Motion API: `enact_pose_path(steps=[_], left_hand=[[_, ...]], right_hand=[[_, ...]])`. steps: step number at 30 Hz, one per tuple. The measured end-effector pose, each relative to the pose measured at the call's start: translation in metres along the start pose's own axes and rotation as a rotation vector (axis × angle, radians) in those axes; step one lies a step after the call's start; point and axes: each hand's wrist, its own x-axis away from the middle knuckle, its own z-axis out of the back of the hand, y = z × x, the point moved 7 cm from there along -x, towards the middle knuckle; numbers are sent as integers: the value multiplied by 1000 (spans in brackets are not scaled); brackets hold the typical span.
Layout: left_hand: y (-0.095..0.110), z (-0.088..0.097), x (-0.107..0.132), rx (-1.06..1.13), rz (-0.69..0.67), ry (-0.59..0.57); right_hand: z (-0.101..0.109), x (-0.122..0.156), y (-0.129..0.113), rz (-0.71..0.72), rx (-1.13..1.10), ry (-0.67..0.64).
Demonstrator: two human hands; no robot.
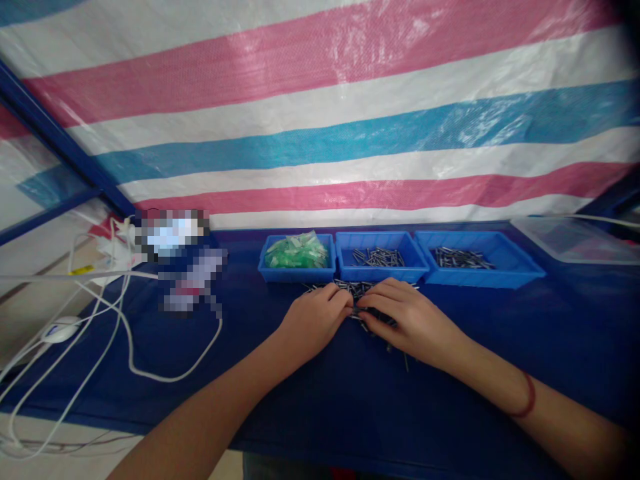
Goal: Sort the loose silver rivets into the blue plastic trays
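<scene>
I see a striped sheet [330, 150] behind the blue table [320, 407], on which three blue trays [383, 273] stand in a row. Just in front of them, the left hand [313, 321] and right hand [417, 321] are together at the fingertips over loosely heaped thin metal pins [356, 289]; I cannot tell whether either is clamped on one.

The left hand [315, 319] and right hand [416, 317] are almost meeting at the fingertips over loose pins [357, 289] on the table [310, 400]. Beyond, the left bin [297, 275] is holding green packets [296, 254]; the middle bin [383, 274] and right bin [483, 279] are holding pins. A striped sheet [325, 100] is hanging behind.
</scene>
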Motion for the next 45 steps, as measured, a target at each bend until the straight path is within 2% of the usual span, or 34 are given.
enact_pose_path(steps=[7,12,19,26,34,37,40,42,45], left_hand=[[1,7,-1,296,12,65],[1,11,-1,385,0,129],[1,9,-2,408,-3,135],[0,7,-2,404,-28,140],[-6,20,-1,450,26,246],[-9,23,0,436,49,255],[-7,22,0,355,15,210],[-2,20,0,274,-58,163],[4,11,1,165,-135,96]], right_hand=[[7,1,7,-179,-295,137],[12,3,11,-277,-381,201],[8,5,14,-323,-434,208],[10,6,15,-287,-451,230],[12,5,19,-299,-406,211],[28,3,24,-241,-304,224],[64,8,45,-246,-32,323],[87,18,70,-320,223,346],[114,45,118,-518,509,393]])
